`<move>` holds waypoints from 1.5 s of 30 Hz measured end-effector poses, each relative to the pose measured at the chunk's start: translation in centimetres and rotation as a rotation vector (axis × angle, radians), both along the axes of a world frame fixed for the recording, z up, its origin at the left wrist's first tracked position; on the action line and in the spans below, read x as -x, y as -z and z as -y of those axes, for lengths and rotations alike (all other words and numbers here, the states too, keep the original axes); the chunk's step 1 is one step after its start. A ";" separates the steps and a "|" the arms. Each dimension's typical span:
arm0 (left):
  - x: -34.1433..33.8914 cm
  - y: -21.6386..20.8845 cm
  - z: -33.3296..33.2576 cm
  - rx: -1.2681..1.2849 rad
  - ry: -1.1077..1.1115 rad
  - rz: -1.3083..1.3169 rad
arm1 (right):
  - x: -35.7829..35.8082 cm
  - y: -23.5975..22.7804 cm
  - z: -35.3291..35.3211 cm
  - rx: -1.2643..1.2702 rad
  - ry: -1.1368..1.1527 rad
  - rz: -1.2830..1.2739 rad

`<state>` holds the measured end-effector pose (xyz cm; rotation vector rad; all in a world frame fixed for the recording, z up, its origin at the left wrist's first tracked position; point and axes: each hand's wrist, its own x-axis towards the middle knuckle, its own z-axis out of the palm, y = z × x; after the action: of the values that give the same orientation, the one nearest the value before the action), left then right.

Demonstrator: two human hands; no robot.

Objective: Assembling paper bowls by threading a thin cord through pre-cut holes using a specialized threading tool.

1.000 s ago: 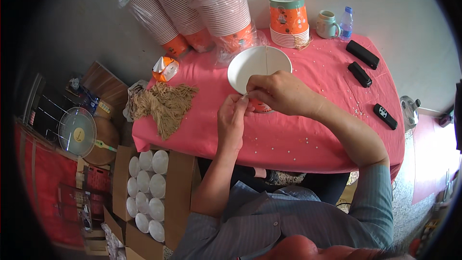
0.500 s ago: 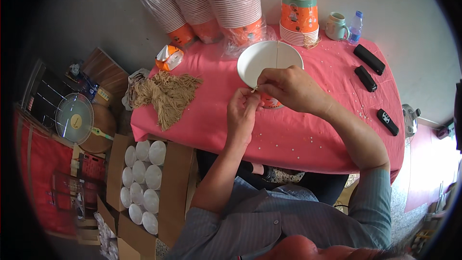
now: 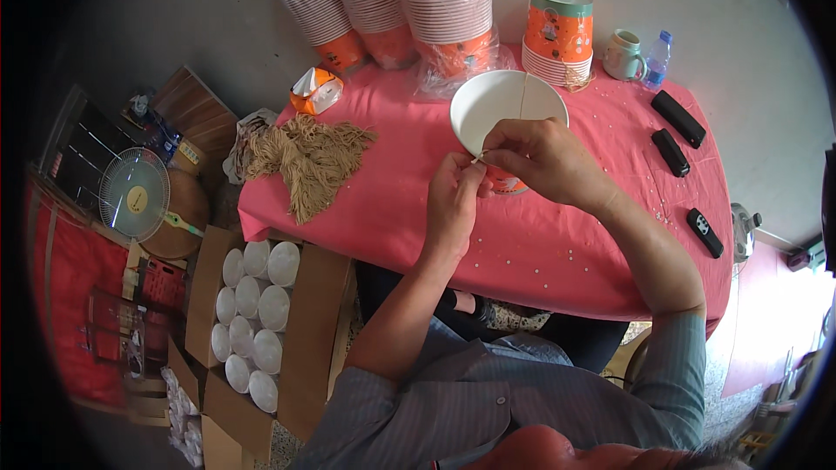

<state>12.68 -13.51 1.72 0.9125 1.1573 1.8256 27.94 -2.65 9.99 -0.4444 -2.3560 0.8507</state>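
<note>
A white-lined paper bucket point(image 3: 475, 103) with an orange printed outside stands on the pink-covered table in front of me. A thin string point(image 3: 523, 97) crosses its mouth from the far rim. At the near rim my left hand point(image 3: 455, 200) pinches a pale bit of string between thumb and forefinger. My right hand point(image 3: 553, 161) is closed on the same string, its fingertips almost touching the left ones; it covers part of the bucket. The exact shape of the string between the fingertips is too small to make out. A bundle of tan strings point(image 3: 313, 165) lies to the left.
Tall stacks of plastic-wrapped paper buckets point(image 3: 444, 0) stand at the back. Upside-down buckets point(image 3: 559, 30), a mug point(image 3: 623, 56) and a plastic bottle point(image 3: 658, 61) are behind right. Black devices point(image 3: 678, 119) lie at right, a tissue pack point(image 3: 315, 91) at left. A carton point(image 3: 309, 331) of white cups sits below.
The whole view has shifted slightly, so the table things appear further right. Both hands stay at the near rim, pinching the string, with the fingertips slightly changed.
</note>
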 end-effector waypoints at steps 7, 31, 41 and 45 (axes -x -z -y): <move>0.4 0.8 -0.7 -0.038 -0.006 0.023 | 0.1 -0.3 0.4 0.092 -0.042 -0.005; -1.4 1.5 -1.4 -0.129 -0.194 -0.357 | -0.4 -0.6 -0.9 0.154 0.001 0.068; -2.3 1.0 -1.6 -0.123 -0.256 -0.517 | -0.3 -0.1 -2.7 0.214 -0.024 0.128; -1.9 1.0 -2.6 -0.151 -0.260 -0.529 | -0.2 -0.4 -4.0 0.193 0.012 0.136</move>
<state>14.55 -10.95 0.76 1.4494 1.5304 1.9565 28.16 1.31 10.35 -0.6114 -2.4005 1.0784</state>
